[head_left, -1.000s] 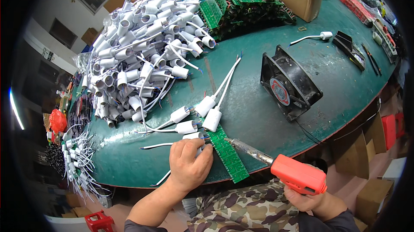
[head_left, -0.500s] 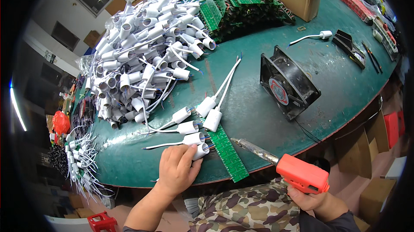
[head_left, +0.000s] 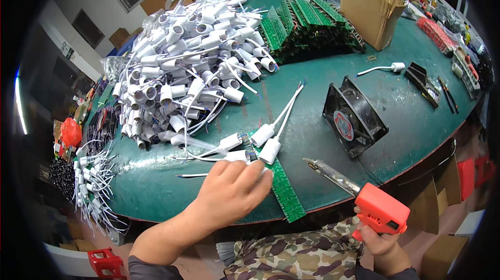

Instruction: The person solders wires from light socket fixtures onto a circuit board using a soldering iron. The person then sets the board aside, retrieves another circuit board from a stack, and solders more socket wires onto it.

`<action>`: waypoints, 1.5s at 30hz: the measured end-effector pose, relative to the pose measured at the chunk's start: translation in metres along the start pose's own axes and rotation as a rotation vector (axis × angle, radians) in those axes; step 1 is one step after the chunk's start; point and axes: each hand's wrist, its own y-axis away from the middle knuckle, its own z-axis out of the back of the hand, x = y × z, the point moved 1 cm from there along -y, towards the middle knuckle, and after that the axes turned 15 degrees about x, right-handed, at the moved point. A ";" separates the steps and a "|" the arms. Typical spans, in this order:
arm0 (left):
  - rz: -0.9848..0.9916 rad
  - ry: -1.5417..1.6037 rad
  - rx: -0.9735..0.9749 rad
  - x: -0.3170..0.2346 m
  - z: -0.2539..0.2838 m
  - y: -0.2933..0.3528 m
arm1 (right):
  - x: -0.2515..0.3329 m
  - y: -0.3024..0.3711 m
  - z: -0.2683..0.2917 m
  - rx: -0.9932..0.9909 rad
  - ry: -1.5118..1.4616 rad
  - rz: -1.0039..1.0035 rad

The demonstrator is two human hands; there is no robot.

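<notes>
Soldering iron point(head_left: 371, 202), head view: the tip has moved right, away from the green circuit strip point(head_left: 287, 196); no joint appears to be heated at this moment. Right hand point(head_left: 379, 239): fingers closed around the iron's red handle. Left hand point(head_left: 229, 191): shifted toward the strip, covering the spot where two sockets showed earlier; fingers curled, grip on any item cannot be told. Circuit strip: flat on the bench point(head_left: 323, 71), upper end partly under white sockets point(head_left: 269, 151).
</notes>
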 end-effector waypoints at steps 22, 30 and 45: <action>0.259 0.312 -0.421 0.094 -0.012 -0.021 | -0.011 0.007 0.002 -0.287 -0.089 -0.069; 0.379 0.064 -0.247 0.165 -0.017 -0.081 | 0.024 -0.020 -0.004 -0.043 -0.136 -0.016; 0.452 -0.160 -0.191 0.132 -0.012 -0.081 | 0.003 -0.009 0.004 -0.117 -0.045 0.097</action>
